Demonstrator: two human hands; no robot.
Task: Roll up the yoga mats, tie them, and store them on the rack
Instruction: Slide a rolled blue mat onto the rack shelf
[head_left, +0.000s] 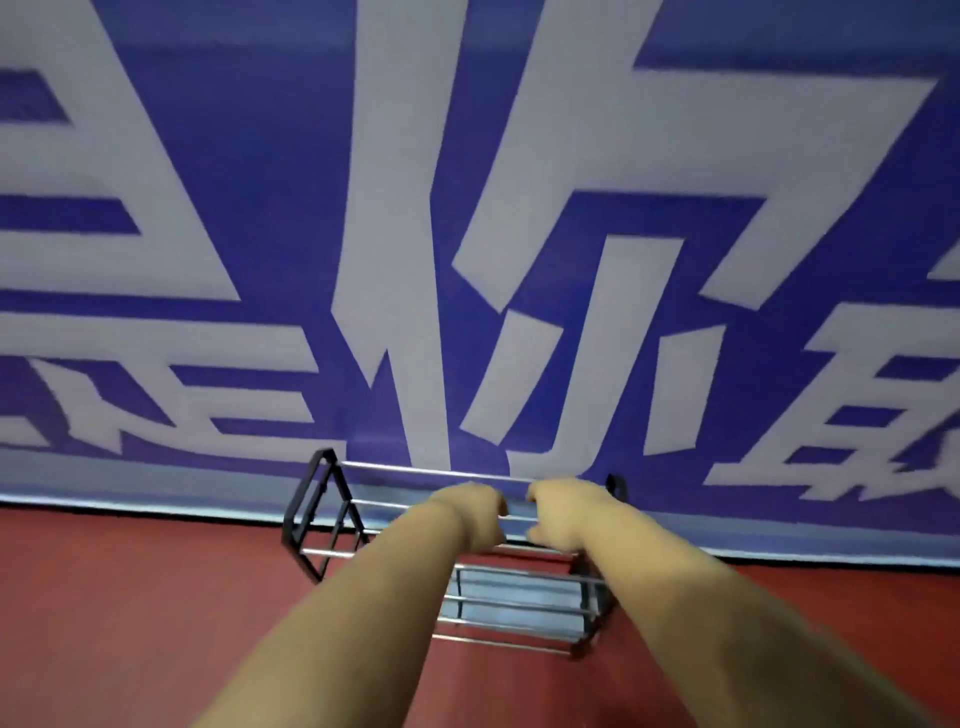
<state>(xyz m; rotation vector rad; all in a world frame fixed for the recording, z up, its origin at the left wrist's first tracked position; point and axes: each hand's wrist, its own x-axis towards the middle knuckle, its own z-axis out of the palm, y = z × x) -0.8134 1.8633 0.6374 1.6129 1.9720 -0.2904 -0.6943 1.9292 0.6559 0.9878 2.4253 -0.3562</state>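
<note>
A small rack (332, 514) with a black frame and shiny metal rods stands on the red floor against the blue banner wall. A grey-blue rolled mat (519, 597) lies inside its lower tier, behind the rods. Both my arms reach forward over the rack. My left hand (472, 514) and my right hand (561, 514) sit side by side at the rack's upper rods, fingers curled. A thin rod passes between them, and both hands seem to grip it, though blur hides the exact hold.
A blue banner (291, 156) with large white characters covers the wall right behind the rack. Red floor (130, 623) spreads to the left and right of the rack.
</note>
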